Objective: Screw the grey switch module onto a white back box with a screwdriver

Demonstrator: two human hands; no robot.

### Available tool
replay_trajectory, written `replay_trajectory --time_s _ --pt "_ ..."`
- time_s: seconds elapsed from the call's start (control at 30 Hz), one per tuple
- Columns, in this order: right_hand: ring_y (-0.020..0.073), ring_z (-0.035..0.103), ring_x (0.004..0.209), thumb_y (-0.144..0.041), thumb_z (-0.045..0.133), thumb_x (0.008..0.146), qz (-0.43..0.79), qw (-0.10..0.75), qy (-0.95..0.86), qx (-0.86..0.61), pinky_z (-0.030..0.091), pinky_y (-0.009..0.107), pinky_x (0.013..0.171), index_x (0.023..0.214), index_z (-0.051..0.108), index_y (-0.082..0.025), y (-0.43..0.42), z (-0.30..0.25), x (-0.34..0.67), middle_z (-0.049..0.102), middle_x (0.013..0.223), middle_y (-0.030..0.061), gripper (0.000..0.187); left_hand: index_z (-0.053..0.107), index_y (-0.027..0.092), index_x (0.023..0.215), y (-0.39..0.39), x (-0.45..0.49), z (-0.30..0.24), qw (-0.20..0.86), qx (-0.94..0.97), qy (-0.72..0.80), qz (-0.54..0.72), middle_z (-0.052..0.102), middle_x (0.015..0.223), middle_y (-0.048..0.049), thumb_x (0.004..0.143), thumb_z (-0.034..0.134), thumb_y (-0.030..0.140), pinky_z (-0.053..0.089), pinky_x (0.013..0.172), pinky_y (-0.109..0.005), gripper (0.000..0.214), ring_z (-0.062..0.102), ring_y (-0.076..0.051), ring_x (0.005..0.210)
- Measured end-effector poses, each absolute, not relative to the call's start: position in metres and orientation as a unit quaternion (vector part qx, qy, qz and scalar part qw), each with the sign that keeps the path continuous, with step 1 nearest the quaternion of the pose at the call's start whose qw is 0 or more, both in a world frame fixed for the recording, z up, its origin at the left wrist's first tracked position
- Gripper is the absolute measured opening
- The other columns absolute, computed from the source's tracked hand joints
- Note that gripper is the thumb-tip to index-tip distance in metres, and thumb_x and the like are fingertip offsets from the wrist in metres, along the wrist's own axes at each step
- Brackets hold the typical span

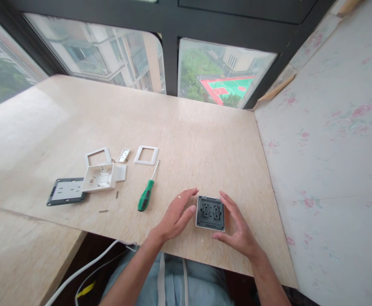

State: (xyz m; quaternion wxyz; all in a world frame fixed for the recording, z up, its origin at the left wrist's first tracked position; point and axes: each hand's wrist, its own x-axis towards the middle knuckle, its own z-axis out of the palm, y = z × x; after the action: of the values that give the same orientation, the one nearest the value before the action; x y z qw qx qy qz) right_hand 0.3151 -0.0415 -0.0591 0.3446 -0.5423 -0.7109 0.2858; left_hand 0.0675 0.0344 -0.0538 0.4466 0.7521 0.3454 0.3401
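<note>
Tabletop edge [201,255] near switch unit [210,212]

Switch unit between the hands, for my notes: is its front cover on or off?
Off: the switch unit has its dark inner face showing, with two mechanisms uncovered.

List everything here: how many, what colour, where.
square unit: one, dark grey, lower centre
screwdriver: one, green, left of centre
frames: two, white, farther back
small insert: one, white, between the frames
open box: one, white, left
flat piece: one, white, beside the box
slotted panel: one, grey, beside the box
screws: at least two, metallic, near the box
counter: one, beige, centre
window panes: at least three, clear, back
court: one, green-red, outside
wall: one, white floral, right
cables: at least two, white, lower left
trousers: one pair, blue, bottom
left hand: one, left of unit
right hand: one, right of unit
</note>
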Motion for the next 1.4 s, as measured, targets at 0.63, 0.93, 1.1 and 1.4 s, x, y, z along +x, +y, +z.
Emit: replay_trajectory --time_s 0.63,0.93,1.1,1.4 --pt "0.0367 0.039 0.147 -0.042 0.075 0.084 0.303 0.352 -0.677 -0.571 0.034 0.062 0.119 0.154 0.034 -0.032 -0.044 -0.07 0.32 0.04 0.159 0.0087 0.082 0.066 0.017 0.116 0.004 -0.114 -0.039 0.006 0.654 0.696 0.296 0.074 0.108 -0.0122 0.089 0.058 0.024 0.054 0.092 -0.045 0.029 0.067 -0.029 0.101" --pt "0.0372 0.037 0.148 -0.043 0.075 0.083 0.294 0.347 -0.672 -0.584 0.032 0.062 0.12 0.154 0.034 -0.03 -0.044 -0.073 0.32 0.04 0.16 0.0089 0.084 0.067 0.018 0.119 0.009 -0.136 -0.037 0.049 0.696 0.7 0.15 0.076 0.098 -0.0103 0.094 0.052 0.022 0.055 0.083 -0.038 0.03 0.071 -0.028 0.094" --pt "0.0357 0.037 0.148 -0.043 0.074 0.084 0.28 0.343 -0.684 -0.58 0.031 0.06 0.121 0.155 0.034 -0.03 -0.044 -0.072 0.319 0.039 0.16 0.009 0.082 0.069 0.016 0.115 0.016 -0.133 -0.026 0.074 0.677 0.726 0.092 0.075 0.086 -0.0075 0.087 0.053 0.017 0.054 0.075 -0.037 0.032 0.071 -0.027 0.084" --pt "0.0346 0.035 0.149 -0.044 0.076 0.083 0.271 0.349 -0.689 -0.575 0.03 0.059 0.122 0.155 0.032 -0.032 -0.044 -0.073 0.319 0.037 0.161 0.0081 0.085 0.075 0.016 0.092 0.014 -0.108 -0.008 0.328 0.554 0.644 0.413 0.073 0.075 -0.0026 0.074 0.068 0.03 0.056 0.066 -0.028 0.023 0.068 -0.017 0.067"
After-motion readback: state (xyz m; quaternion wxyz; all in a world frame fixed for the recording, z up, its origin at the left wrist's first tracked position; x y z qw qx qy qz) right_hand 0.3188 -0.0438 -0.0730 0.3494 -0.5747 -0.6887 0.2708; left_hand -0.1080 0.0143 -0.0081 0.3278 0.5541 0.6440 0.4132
